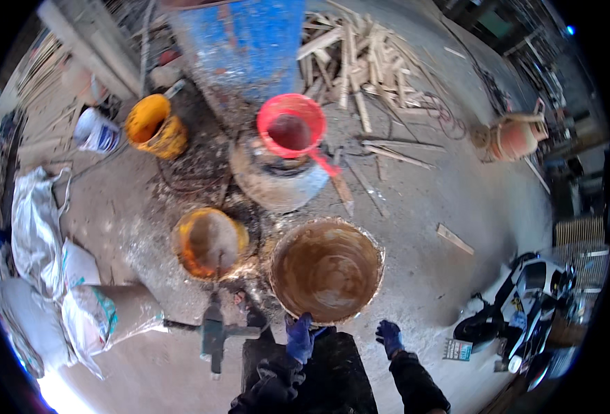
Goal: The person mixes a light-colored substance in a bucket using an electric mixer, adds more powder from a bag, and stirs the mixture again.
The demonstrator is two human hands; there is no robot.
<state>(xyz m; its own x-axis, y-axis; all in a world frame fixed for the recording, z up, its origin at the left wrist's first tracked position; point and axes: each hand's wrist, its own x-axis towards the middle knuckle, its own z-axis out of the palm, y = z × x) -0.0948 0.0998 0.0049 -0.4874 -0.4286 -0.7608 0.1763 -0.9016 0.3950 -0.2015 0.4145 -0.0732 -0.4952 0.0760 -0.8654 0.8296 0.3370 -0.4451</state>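
Note:
A wide round tub (327, 270), its inside coated with brown residue, stands right in front of me. My left hand (300, 339), in a blue glove, is closed at its near rim. Off to the right of the tub, my right hand (389, 338), also gloved in blue, hangs in the air with fingers apart and nothing in it. Left of the tub is a yellow bucket (241, 238) with pale powdery or wet contents. A hand-held power mixer (212, 332) lies on its near side, its rod reaching into that bucket.
Beyond stand a red dipper (292, 103) on a rounded pale vessel, a blue drum (250, 41), a yellow bucket (170, 141) and a white pail (98, 131). White sacks (36, 228) lie left. Scrap wood (367, 62) is piled far off; a motorbike (525, 297) stands right.

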